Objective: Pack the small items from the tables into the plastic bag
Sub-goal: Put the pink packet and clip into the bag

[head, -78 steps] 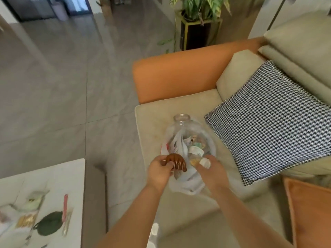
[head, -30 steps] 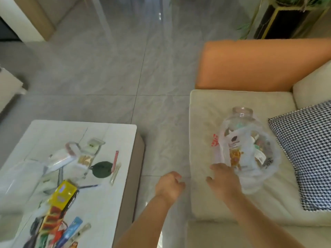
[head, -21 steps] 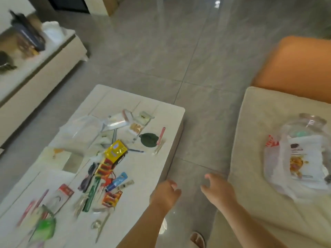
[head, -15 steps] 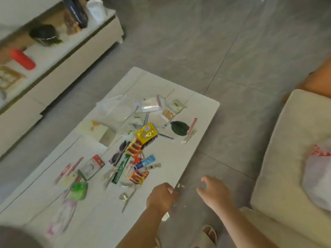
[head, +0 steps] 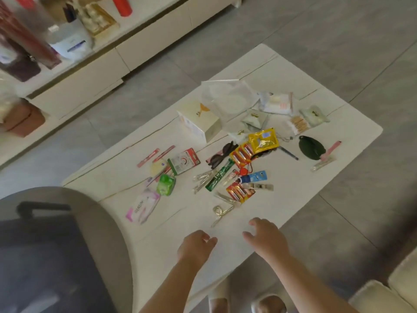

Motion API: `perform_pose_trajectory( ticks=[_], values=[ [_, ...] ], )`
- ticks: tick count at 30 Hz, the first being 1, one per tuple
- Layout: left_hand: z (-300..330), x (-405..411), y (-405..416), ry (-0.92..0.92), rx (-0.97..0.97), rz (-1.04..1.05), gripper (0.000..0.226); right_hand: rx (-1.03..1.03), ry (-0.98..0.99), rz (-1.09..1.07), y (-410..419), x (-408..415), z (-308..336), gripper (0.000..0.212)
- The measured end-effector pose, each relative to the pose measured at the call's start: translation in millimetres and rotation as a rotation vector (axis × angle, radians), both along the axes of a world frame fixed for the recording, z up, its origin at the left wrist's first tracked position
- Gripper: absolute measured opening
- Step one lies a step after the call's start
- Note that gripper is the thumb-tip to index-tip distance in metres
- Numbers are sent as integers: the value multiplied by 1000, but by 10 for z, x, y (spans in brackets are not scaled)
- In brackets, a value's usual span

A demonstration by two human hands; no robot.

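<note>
Hovering both hands empty, fingers loose; silver clip point(head: 220, 213) lies just beyond, long axis near-left to far-right, nearer my right hand point(head: 266, 237) than left hand point(head: 195, 247).

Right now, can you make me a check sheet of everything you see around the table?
Surface: white table, bare at its near edge.
Job's things: yellow packet, battery packs, green case, dark pouch, pink pack, white box, clear bag, sunglasses, blue tube; all lie on the table.
Clutter: many small wrappers and sticks among them, too blurred to name.
Hands: left hand and right hand hover over the near edge, both hold nothing.
Cables: nothing seen.
Surroundings: grey tile floor, low shelf with red can, grey chair, slippers.
</note>
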State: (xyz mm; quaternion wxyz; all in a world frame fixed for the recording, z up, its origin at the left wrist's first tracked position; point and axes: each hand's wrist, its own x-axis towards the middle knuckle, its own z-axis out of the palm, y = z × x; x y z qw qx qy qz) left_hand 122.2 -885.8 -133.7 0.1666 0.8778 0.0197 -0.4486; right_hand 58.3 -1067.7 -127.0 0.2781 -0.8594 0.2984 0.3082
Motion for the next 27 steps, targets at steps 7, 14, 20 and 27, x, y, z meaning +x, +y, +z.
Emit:
perform_pose_trajectory(
  ticks=[7, 14, 20, 27],
  values=[
    [-286, 266, 496, -6, -2, 112, 36, 4, 22, 115, 466, 457, -254, 51],
    [-681, 637, 652, -98, 0, 187, 41, -68, 19, 222, 599, 865, -674, 40],
    [-975, 926, 729, -217, 24, 193, 46, -126, 28, 309, 703, 985, -1064, 40],
    [-1159, 1161, 812, -301, 62, 200, 53, -184, 32, 327, 825, 1037, -1281, 25]
  ],
)
